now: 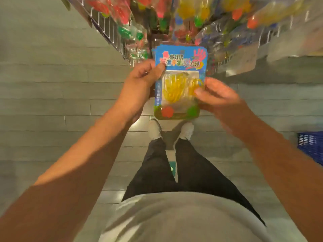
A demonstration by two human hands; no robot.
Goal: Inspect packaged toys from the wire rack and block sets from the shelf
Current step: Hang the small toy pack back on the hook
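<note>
I hold a packaged toy (180, 82) upright in front of me: a blue card with a clear blister over a yellow hand-shaped toy. My left hand (141, 79) grips its upper left edge, thumb on the printed front. My right hand (216, 96) pinches the right edge, thumb on the blister. Just above and behind the card, the wire rack (111, 32) is filled with several similar bagged and carded toys (192, 13) in red, yellow and green.
A blue plastic crate (312, 145) stands on the floor at the right edge. Grey plank flooring (52, 95) spreads to the left and below. My legs and white shoes (154, 130) are directly under the package.
</note>
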